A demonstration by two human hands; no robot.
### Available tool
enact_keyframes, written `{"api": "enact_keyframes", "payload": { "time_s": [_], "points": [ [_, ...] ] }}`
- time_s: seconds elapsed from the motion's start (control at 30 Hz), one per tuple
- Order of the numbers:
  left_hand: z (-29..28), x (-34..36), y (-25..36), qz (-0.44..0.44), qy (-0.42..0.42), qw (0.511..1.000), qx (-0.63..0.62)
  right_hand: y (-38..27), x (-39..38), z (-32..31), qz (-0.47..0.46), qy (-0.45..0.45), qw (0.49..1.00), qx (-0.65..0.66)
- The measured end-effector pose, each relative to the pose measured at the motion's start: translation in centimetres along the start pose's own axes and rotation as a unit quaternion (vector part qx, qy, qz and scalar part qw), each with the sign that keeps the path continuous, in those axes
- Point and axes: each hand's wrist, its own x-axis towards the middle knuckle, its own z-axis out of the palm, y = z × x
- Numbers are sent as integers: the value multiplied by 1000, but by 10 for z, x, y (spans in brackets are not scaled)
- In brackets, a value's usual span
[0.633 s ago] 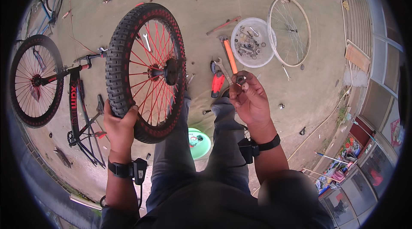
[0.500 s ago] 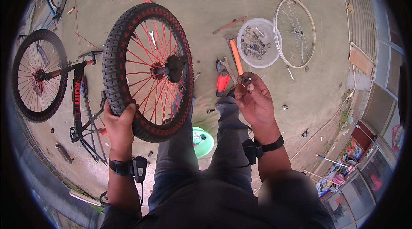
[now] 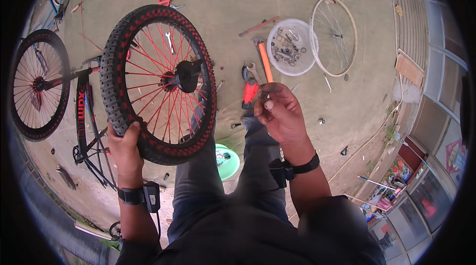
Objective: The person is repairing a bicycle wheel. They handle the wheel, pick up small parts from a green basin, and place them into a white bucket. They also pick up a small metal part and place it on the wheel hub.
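My left hand (image 3: 127, 150) grips the lower edge of a bicycle wheel (image 3: 113, 74) with a knobby black tyre and red spokes. The wheel is held tilted, and its black hub (image 3: 188, 76) faces toward the right. My right hand (image 3: 282, 113) is raised to the right of the wheel, its thumb and fingertips pinched together. A small dark ring-shaped part showed between them a moment ago; now the fingers mostly hide it. Past the spokes a wrench (image 3: 169, 43) can be seen.
A black bicycle frame (image 3: 82, 116) lies left, with its other wheel (image 3: 17, 86). Ahead are an orange-handled tool (image 3: 266, 61), a red-handled tool (image 3: 249, 94), a tub of small parts (image 3: 292, 72) and a bare wheel rim (image 3: 355, 36). A green basin (image 3: 231, 165) stands beside my legs.
The wheel and my left hand have shifted slightly left. My right hand has also moved left and turned, so its fingertips now cover the small dark part.
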Motion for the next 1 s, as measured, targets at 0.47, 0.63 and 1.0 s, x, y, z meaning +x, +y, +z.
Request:
{"api": "enact_keyframes", "payload": {
  "time_s": [0.47, 0.63, 1.0],
  "points": [
    [3, -1, 5, 3, -16, 999, 50, -9, 2, 27, -132, 33, 840, -525],
    [7, -1, 7, 23, -3, 999, 47, -8, 6, 30, -164, 43, 809, -563],
    [7, 1, 6, 33, -12, 997, 62, -10, 6, 30, -196, 44, 761, -616]
  ]
}}
